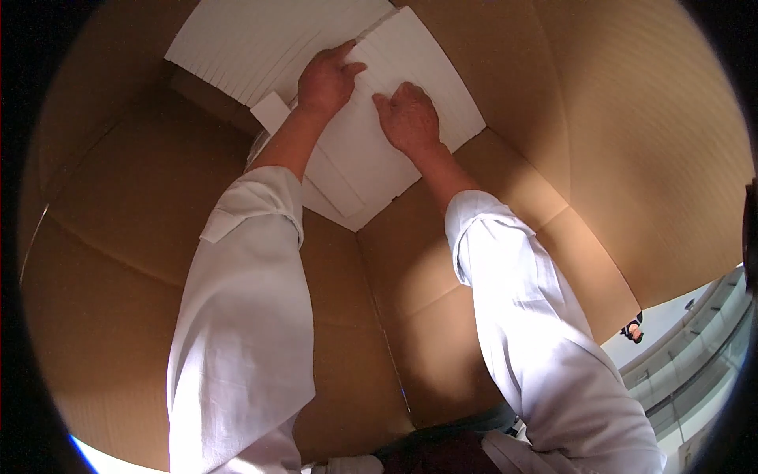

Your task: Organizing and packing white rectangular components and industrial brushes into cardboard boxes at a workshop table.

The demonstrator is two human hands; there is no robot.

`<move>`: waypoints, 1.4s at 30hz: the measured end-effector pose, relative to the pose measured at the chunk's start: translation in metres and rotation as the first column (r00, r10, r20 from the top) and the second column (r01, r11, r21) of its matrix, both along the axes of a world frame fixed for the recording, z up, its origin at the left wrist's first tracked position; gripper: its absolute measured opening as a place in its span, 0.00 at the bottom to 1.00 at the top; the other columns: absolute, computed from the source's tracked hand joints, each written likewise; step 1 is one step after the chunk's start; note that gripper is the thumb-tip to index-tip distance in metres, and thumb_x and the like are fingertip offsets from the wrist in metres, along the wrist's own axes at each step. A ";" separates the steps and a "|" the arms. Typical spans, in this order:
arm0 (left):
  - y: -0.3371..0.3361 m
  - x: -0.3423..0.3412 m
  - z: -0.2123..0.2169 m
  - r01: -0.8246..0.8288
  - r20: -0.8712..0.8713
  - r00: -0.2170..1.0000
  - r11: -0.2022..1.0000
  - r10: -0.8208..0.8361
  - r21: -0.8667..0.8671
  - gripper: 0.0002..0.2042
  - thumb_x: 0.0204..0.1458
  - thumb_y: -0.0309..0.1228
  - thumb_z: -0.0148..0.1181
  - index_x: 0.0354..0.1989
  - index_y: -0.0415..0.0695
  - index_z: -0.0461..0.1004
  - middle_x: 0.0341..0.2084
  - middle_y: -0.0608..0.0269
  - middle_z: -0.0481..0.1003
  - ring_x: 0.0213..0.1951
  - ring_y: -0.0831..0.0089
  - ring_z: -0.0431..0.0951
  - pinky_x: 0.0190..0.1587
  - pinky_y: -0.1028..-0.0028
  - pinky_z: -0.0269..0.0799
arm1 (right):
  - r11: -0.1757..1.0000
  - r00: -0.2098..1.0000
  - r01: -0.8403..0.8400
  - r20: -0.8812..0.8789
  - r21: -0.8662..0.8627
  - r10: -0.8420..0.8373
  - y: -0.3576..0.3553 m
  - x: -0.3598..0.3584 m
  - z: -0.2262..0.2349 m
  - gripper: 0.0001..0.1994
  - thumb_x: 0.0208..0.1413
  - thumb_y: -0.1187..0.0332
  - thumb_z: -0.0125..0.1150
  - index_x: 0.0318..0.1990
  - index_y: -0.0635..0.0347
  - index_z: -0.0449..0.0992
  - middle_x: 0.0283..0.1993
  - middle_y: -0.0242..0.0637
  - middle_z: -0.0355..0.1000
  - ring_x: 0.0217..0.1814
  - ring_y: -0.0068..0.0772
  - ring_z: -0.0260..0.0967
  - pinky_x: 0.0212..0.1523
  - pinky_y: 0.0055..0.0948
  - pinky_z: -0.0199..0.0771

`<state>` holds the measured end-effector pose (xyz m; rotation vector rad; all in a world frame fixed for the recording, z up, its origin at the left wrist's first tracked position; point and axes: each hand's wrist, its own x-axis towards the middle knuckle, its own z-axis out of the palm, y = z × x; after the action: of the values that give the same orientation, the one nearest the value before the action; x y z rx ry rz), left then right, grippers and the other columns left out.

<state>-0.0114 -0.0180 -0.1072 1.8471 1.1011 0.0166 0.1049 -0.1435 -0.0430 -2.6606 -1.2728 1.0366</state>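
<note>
Deep inside a big brown cardboard box (339, 292), flat white cardboard pieces (347, 170) lie packed in a layer. My left hand (325, 81) rests on them near the seam between two stacks, index finger stretched out and thumb apart. To its right, my right hand (409, 118) presses on the white cardboard with bent fingers and the thumb held away; its fingertips are partly hidden. Neither hand visibly grips anything. A second stack of white cardboard (245, 47), showing many thin layered edges, lies to the left. A small white flap (271, 113) sticks out beside my left wrist.
Tall brown box walls (632, 118) surround both forearms. A deeper, shadowed part of the box (150, 166) lies left of the white stacks. Beyond the box's lower right edge, a person (632, 328) appears far off on a pale floor.
</note>
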 end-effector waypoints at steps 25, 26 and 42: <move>-0.006 -0.054 0.034 0.036 -0.293 0.953 0.992 -0.071 -0.121 0.28 0.56 0.36 0.62 0.65 0.38 0.67 0.56 0.41 0.73 0.59 0.47 0.72 0.62 0.57 0.68 | 0.985 0.993 0.046 -0.102 -0.168 -0.064 0.012 0.002 0.009 0.27 0.60 0.53 0.61 0.50 0.75 0.70 0.50 0.61 0.72 0.56 0.57 0.70 0.59 0.49 0.68; -0.009 -0.051 0.033 0.084 -0.288 0.950 0.988 -0.120 -0.132 0.30 0.56 0.36 0.63 0.66 0.38 0.65 0.56 0.42 0.73 0.59 0.47 0.72 0.62 0.57 0.67 | 0.983 0.994 0.045 -0.093 -0.180 -0.062 0.008 0.006 0.007 0.27 0.60 0.53 0.61 0.50 0.75 0.70 0.50 0.61 0.72 0.56 0.57 0.70 0.59 0.49 0.68; -0.022 -0.032 0.019 -0.050 -0.129 0.989 0.984 0.073 0.170 0.25 0.59 0.40 0.62 0.64 0.45 0.71 0.52 0.45 0.77 0.54 0.51 0.78 0.59 0.61 0.72 | 0.992 0.991 -0.078 -0.114 -0.097 0.067 0.006 0.011 0.005 0.31 0.58 0.51 0.63 0.53 0.76 0.70 0.53 0.61 0.71 0.58 0.59 0.69 0.61 0.48 0.68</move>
<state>-0.0435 -0.0396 -0.0878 1.9852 1.2842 0.0200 0.1160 -0.1374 -0.0380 -2.6032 -1.3388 1.2722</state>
